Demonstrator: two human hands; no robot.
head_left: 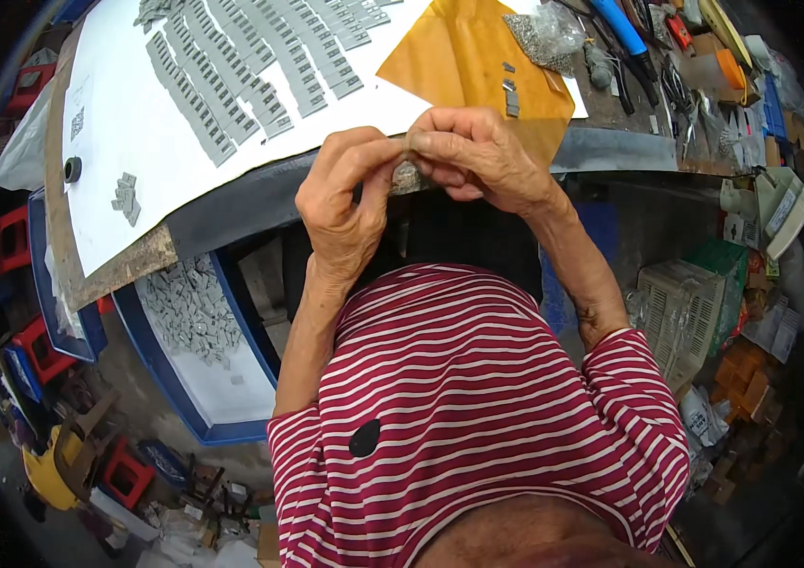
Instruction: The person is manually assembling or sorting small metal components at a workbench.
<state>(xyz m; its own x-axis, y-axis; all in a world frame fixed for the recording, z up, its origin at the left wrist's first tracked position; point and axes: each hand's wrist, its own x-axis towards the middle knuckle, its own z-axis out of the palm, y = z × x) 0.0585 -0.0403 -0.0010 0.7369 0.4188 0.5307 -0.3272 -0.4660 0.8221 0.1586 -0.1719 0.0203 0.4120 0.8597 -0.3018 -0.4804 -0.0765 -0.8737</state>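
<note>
At the table's near edge my left hand and my right hand meet, fingertips pinched together. Whatever lies between them is too small and covered to name. Just beyond my hands, rows of small grey rectangular pieces lie lined up on a white sheet. Right of those rows, a yellow-orange sheet carries a few small dark grey pieces. A clear plastic bag of tiny metal parts rests at that sheet's far right corner.
A small heap of grey pieces and a black ring sit at the left. Below stands a blue-rimmed tray with many grey pieces. Tools, including a blue-handled one, crowd the right. Red stools stand lower left.
</note>
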